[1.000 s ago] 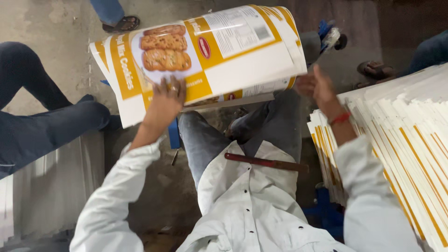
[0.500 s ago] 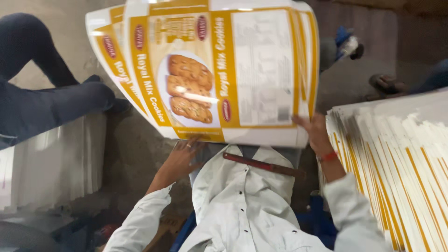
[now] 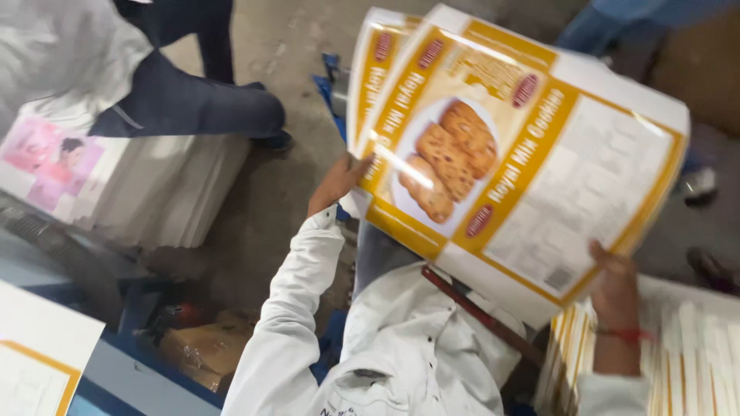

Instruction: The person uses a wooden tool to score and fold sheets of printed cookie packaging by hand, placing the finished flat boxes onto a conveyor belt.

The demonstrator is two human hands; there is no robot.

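I hold a bundle of large glossy printed sheets (image 3: 532,166), white and yellow with a picture of cookies, lifted and tilted in front of me. My left hand (image 3: 337,182) grips the bundle's left edge, fingers curled around it. My right hand (image 3: 613,286), a red thread at the wrist, grips the lower right corner. The sheets bend and fan slightly at the upper left. Both arms wear white sleeves.
A tall stack of the same sheets (image 3: 686,362) stands on edge at my right. A pile of white printed sheets (image 3: 146,185) lies at the left, with a person in dark trousers (image 3: 196,96) seated by it. Another sheet (image 3: 38,362) shows at bottom left. Brown packets (image 3: 204,350) lie below.
The bundle has swung from straight ahead over to my right and tilted. My view has shifted left, bringing the left pile and the bottom-left sheet into sight. Both hands keep their grip.
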